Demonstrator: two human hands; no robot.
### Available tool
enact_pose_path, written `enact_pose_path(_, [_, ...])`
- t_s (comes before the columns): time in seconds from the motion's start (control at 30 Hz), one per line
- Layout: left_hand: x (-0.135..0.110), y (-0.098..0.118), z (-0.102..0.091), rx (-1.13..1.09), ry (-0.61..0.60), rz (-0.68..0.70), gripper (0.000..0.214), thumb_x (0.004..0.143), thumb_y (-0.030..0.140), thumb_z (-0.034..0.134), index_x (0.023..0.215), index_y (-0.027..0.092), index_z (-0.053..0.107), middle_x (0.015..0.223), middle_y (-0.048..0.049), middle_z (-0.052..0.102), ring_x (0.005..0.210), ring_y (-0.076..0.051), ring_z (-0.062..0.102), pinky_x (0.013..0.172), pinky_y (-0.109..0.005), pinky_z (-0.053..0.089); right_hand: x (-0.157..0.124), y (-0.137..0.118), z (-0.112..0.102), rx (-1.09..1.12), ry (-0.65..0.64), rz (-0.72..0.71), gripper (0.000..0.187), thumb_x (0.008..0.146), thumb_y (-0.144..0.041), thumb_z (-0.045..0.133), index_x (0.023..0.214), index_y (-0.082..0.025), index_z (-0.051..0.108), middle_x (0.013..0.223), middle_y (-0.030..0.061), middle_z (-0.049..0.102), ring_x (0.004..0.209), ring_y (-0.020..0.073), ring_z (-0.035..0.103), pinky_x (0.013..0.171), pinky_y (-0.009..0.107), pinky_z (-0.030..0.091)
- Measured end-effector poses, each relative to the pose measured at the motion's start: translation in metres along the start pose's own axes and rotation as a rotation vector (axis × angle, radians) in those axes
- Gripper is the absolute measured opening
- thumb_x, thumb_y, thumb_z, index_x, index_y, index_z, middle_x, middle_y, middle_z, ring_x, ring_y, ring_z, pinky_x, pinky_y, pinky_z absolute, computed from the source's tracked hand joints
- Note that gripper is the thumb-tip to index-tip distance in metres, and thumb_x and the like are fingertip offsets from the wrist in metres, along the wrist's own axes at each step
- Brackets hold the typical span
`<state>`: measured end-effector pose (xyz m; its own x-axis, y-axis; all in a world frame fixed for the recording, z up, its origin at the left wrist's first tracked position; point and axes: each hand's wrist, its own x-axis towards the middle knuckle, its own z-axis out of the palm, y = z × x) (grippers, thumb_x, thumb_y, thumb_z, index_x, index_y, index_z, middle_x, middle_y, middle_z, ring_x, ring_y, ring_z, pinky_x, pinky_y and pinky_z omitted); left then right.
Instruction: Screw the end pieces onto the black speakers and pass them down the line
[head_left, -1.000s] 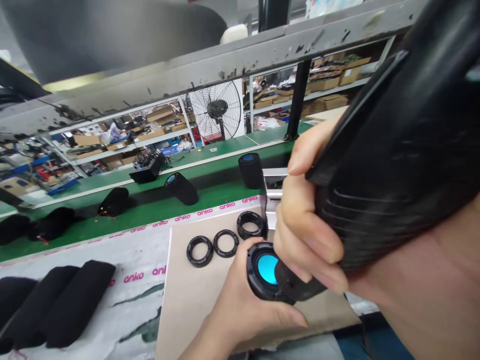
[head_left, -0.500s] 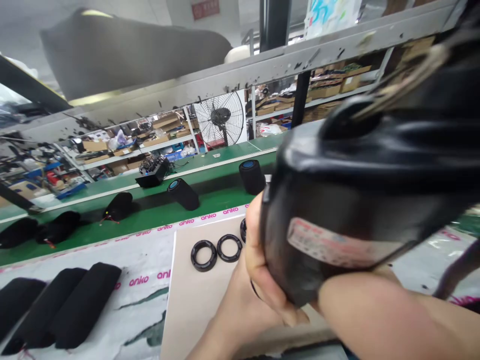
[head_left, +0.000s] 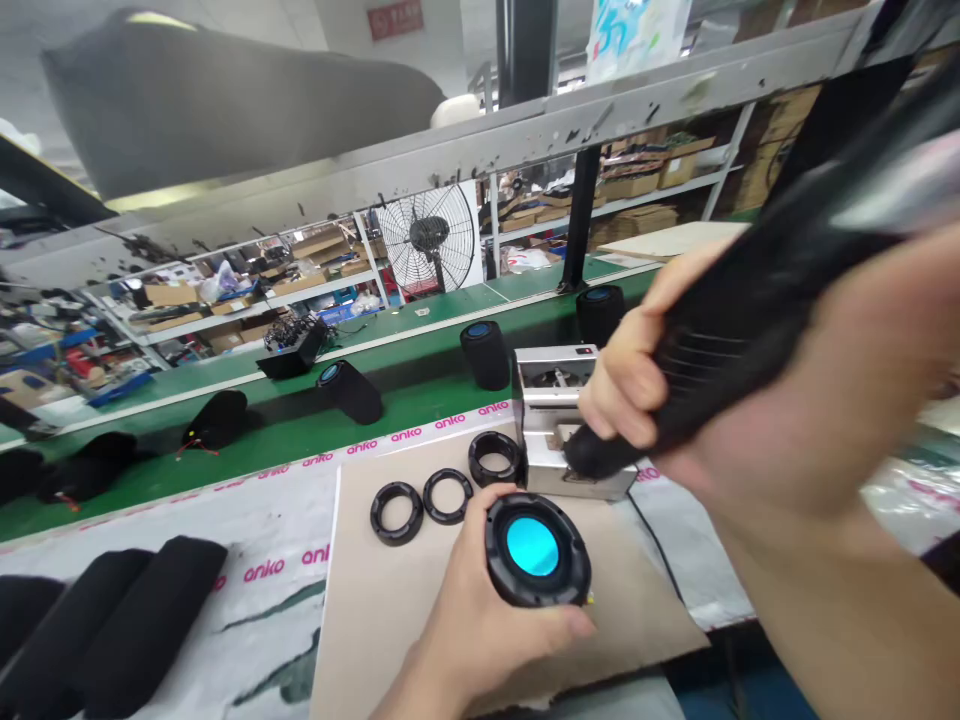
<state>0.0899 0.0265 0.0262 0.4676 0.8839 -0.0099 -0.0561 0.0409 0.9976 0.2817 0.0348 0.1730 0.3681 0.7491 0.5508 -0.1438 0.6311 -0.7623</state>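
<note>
Speaker [head_left: 534,547] is showing clear again, my left hand [head_left: 484,610] clasping it, my right hand [head_left: 634,380] clenching the tool [head_left: 701,365] at the box [head_left: 543,462].

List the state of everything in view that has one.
Left hand, gripping blue-centred part
Blue-centred part, held, blue disc exposed
Right hand, wrapped around black tool
Black tool, held, tip at metal box
Black rings, lying flat on brown board
Blue-topped cylinders, blue ends up
Long black pieces, lying side by side
Fan, can't tell if spinning

A green worktop [head_left: 420,398], box-filled shelves [head_left: 645,196] and caged fan [head_left: 429,235] show a factory workshop.
</note>
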Motion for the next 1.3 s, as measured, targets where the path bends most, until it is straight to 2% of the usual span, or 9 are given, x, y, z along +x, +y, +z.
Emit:
enact_pose_path(0.1, [0.000, -0.001, 0.000, -0.018, -0.005, -0.020, 0.097, 0.059, 0.032, 0.102, 0.142, 0.024, 0.052, 0.133, -0.0114, 0.076, 0.124, -0.036, 0.072, 0.110, -0.047, 0.056, 0.014, 0.035, -0.023, -0.006, 0.099, -0.013, 0.069, 0.065, -0.082, 0.097, 0.077, -0.024, 0.063, 0.052, -0.0025, 0.059, 0.036, 0.0157, 0.052, 0.032, 0.027, 0.039])
enact_pose_path(0.23, [0.001, 0.000, 0.001, 0.011, 0.002, -0.030, 0.095, 0.059, 0.031, 0.101, 0.140, 0.025, 0.052, 0.129, -0.0103, 0.078, 0.119, -0.035, 0.076, 0.106, -0.046, 0.059, 0.016, 0.080, -0.044, -0.072, 0.136, -0.001, 0.061, 0.082, -0.073, 0.091, 0.083, -0.020, 0.060, 0.053, -0.0065, 0.059, 0.035, 0.0120, 0.052, 0.034, 0.022, 0.042])
enact_pose_path(0.4, [0.002, -0.004, 0.000, 0.005, 0.006, 0.028, 0.091, 0.061, 0.031, 0.100, 0.140, 0.025, 0.055, 0.129, -0.0094, 0.079, 0.118, -0.034, 0.078, 0.103, -0.043, 0.062, 0.012, 0.098, -0.051, -0.083, 0.115, 0.071, 0.063, 0.083, -0.074, 0.090, 0.083, -0.020, 0.059, 0.053, -0.0072, 0.059, 0.035, 0.0108, 0.052, 0.034, 0.020, 0.042])
enact_pose_path(0.57, [0.001, -0.003, 0.001, 0.022, 0.008, -0.010, 0.093, 0.060, 0.031, 0.101, 0.140, 0.025, 0.054, 0.129, -0.0103, 0.078, 0.121, -0.036, 0.076, 0.106, -0.046, 0.060, 0.010, 0.072, -0.042, -0.026, 0.080, 0.188, 0.069, 0.066, -0.079, 0.099, 0.076, -0.022, 0.061, 0.050, -0.0013, 0.058, 0.031, 0.0154, 0.049, 0.029, 0.026, 0.039])
enact_pose_path(0.7, [0.002, -0.005, -0.001, -0.008, -0.008, 0.010, 0.098, 0.057, 0.035, 0.106, 0.140, 0.025, 0.055, 0.132, -0.0110, 0.076, 0.125, -0.038, 0.073, 0.111, -0.049, 0.057, 0.011, 0.025, -0.012, 0.089, 0.106, 0.104, 0.072, 0.057, -0.084, 0.099, 0.075, -0.024, 0.065, 0.051, -0.0046, 0.055, 0.034, 0.0129, 0.046, 0.032, 0.027, 0.041])
enact_pose_path(0.8, [0.003, -0.008, -0.001, -0.001, -0.006, 0.020, 0.103, 0.055, 0.044, 0.109, 0.141, 0.026, 0.057, 0.131, -0.0113, 0.075, 0.125, -0.039, 0.072, 0.113, -0.053, 0.056, 0.008, 0.002, 0.017, 0.175, 0.022, 0.060, 0.062, 0.078, -0.084, 0.088, 0.080, -0.025, 0.067, 0.056, -0.0047, 0.055, 0.038, 0.0128, 0.048, 0.032, 0.026, 0.042])
enact_pose_path(0.93, [0.005, -0.003, 0.002, -0.016, -0.036, 0.032, 0.109, 0.052, 0.054, 0.110, 0.145, 0.025, 0.060, 0.136, -0.0133, 0.074, 0.132, -0.044, 0.068, 0.118, -0.058, 0.055, -0.003, 0.003, 0.043, 0.277, -0.283, 0.134, 0.053, 0.086, -0.079, 0.085, 0.090, -0.029, 0.069, 0.055, -0.0043, 0.059, 0.038, 0.0208, 0.054, 0.030, 0.032, 0.047])
enact_pose_path(1.13, [0.005, 0.005, 0.004, -0.034, -0.071, 0.078, 0.102, 0.057, 0.048, 0.110, 0.144, 0.023, 0.064, 0.144, -0.0152, 0.071, 0.137, -0.046, 0.064, 0.120, -0.062, 0.053, -0.010, 0.007, 0.056, 0.210, -0.234, 0.299, 0.063, 0.076, -0.087, 0.083, 0.081, -0.026, 0.068, 0.051, -0.0016, 0.057, 0.030, 0.0215, 0.048, 0.026, 0.034, 0.038])
enact_pose_path(1.3, [0.005, 0.006, 0.002, -0.045, -0.088, 0.095, 0.107, 0.055, 0.044, 0.112, 0.148, 0.024, 0.062, 0.139, -0.0148, 0.074, 0.138, -0.047, 0.065, 0.119, -0.063, 0.054, -0.010, 0.015, 0.061, 0.218, -0.439, 0.391, 0.063, 0.071, -0.073, 0.093, 0.065, -0.024, 0.055, 0.051, -0.0024, 0.050, 0.036, 0.0141, 0.045, 0.035, 0.027, 0.036])
